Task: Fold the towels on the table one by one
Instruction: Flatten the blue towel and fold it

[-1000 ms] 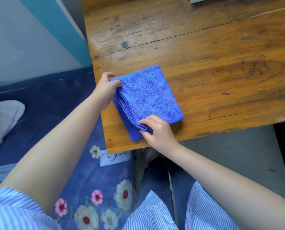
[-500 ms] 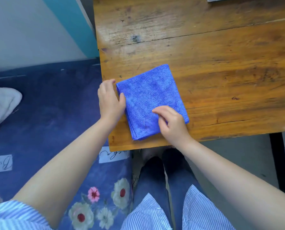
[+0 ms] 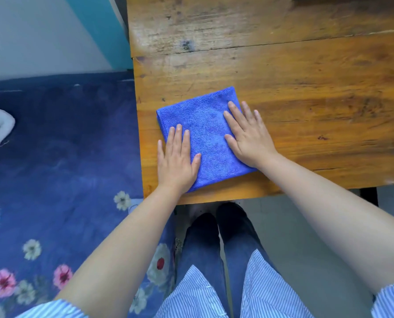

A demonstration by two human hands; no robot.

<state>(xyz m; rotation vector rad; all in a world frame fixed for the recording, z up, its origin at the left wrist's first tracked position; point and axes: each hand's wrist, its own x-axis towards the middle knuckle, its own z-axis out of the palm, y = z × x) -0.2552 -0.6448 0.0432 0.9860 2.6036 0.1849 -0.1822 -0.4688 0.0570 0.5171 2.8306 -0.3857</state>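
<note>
Folded square terry towel (image 3: 206,143): solid royal blue, no print. Plank wooden table (image 3: 306,92): amber-orange grain w/ dark brown streaks & one black blotch. Soft floral bedcover (image 3: 60,157): navy ground w/ white, pink & red-centred flowers, plus white script labels. Short-sleeved striped shirt (image 3: 191,294): thin blue & white stripes. Denim trousers (image 3: 203,244): dark blue. Wall panel (image 3: 104,33): teal beside white.

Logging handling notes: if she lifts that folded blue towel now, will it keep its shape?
Probably not: the blue towel looks like soft pile in loose layers, so it would likely sag and unfold. It seems light. Both flat hands, left hand and right hand, press it, and it may slide on the glossy table.
</note>
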